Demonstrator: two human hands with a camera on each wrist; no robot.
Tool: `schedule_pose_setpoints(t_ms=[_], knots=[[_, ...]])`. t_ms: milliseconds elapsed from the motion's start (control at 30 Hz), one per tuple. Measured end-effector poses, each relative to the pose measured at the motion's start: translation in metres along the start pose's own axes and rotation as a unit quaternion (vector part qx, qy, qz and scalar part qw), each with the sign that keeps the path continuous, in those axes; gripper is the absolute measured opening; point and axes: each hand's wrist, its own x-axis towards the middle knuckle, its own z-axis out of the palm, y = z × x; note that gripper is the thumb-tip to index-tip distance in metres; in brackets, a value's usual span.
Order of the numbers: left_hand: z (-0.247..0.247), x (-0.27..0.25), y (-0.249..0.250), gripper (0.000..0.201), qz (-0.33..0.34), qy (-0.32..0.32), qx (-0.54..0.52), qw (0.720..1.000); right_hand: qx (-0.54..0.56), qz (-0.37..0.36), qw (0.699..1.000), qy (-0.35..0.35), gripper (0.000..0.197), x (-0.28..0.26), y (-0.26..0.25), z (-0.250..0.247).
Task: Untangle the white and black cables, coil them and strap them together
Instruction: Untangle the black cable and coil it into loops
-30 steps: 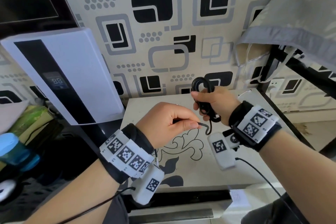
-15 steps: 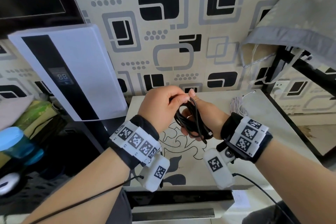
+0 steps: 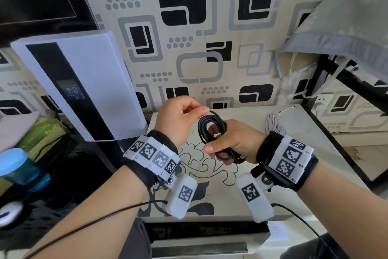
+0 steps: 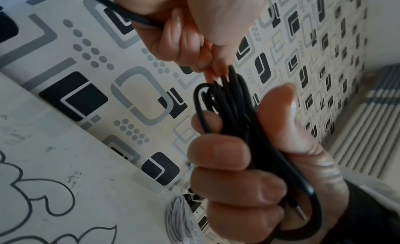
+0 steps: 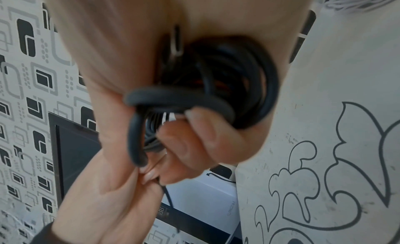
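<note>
Head view showed how the work had moved on within the last second: a second before, the right hand (image 3: 233,143) had held only a small bunch of black cable (image 3: 212,132) with a loose tail hooked down toward the left hand (image 3: 178,120), and half a second before the two hands had closed together over it; by this moment the tail had been carried round into the bundle, which stood as a fuller oval coil above the table (image 3: 315,153). I judged that the black cable was nearly wound, with a short end left to lay in and the strapping not yet done. The right hand was curled round the lower part of the coil, thumb across its front and fingers wrapped behind, with a metal-tipped plug tucked low in the palm in the left wrist view. The left hand sat just beside the top of the coil, thumb and forefinger pinching the free strand, the other fingers folded in. The white cable (image 3: 275,124) lay already bunched on the table, behind the right wrist and near the wall (image 3: 210,38), well apart from the black coil.
</note>
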Motion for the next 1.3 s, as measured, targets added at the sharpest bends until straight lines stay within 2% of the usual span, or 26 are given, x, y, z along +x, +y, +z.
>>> schedule_pose_setpoints(t_ms=[100,233,400,600,700,833,1000,1167,1300], knots=[[0.001,0.0,0.001,0.01,-0.027,-0.02,-0.053,0.998,0.03,-0.014,0.999,0.008,0.018,-0.001,-0.002,0.0],[0.006,-0.003,0.0,0.019,-0.048,-0.04,-0.102,0.993,0.118,-0.039,0.992,0.009,0.015,-0.002,-0.006,-0.002],[0.016,-0.006,-0.001,0.031,-0.043,-0.055,-0.129,0.989,0.176,-0.055,0.983,0.008,0.012,-0.004,-0.007,-0.004],[0.014,-0.015,0.006,0.036,-0.062,-0.082,-0.182,0.978,0.172,-0.064,0.983,0.008,0.014,-0.008,-0.009,-0.007],[0.012,-0.018,0.006,0.024,-0.055,-0.086,-0.158,0.982,0.147,-0.056,0.987,0.01,0.006,-0.009,-0.009,-0.009],[0.016,-0.018,0.004,0.013,-0.041,-0.098,-0.121,0.987,0.125,-0.063,0.99,0.026,0.029,-0.006,-0.005,-0.005],[0.016,-0.018,0.008,0.024,-0.02,-0.083,-0.134,0.987,0.096,-0.062,0.993,0.029,0.032,-0.005,-0.002,-0.005],[0.014,-0.016,0.008,0.027,-0.045,-0.077,-0.16,0.983,0.117,-0.04,0.992,-0.002,0.023,-0.006,0.0,-0.005],[0.009,-0.013,0.009,0.025,-0.06,-0.095,-0.191,0.975,0.082,-0.002,0.996,-0.02,0.009,-0.011,-0.006,-0.008]])
